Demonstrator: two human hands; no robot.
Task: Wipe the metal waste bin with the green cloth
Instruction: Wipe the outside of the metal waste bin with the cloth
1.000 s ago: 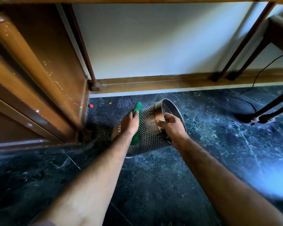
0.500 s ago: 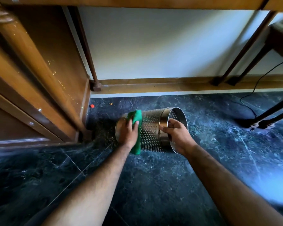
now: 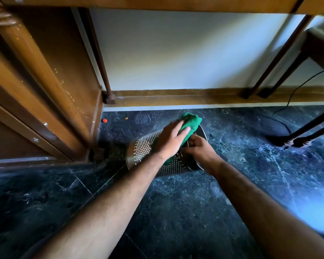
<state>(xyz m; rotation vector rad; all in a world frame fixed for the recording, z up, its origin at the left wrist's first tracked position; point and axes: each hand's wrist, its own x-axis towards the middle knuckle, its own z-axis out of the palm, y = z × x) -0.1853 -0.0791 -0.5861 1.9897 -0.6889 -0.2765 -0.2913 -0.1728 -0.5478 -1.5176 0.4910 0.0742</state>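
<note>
The perforated metal waste bin (image 3: 144, 148) lies on its side on the dark marble floor, its open mouth to the right. My left hand (image 3: 171, 140) lies flat on the green cloth (image 3: 190, 123), pressing it against the bin's upper side close to the rim. Part of the cloth sticks out beyond the fingers and a strip shows under the wrist. My right hand (image 3: 200, 149) grips the bin's rim at the mouth, fingers curled over the edge. Both hands hide much of the rim.
A wooden cabinet (image 3: 45, 90) stands to the left, close to the bin's base. White wall and brown skirting (image 3: 176, 98) run behind. Dark furniture legs (image 3: 305, 139) and a black cable (image 3: 281, 118) are at the right. A small red bit (image 3: 105, 120) lies on the floor.
My left hand slid the cloth from the bin's base end to the rim end. The bin turned a little under my right hand, which stays on the rim.
</note>
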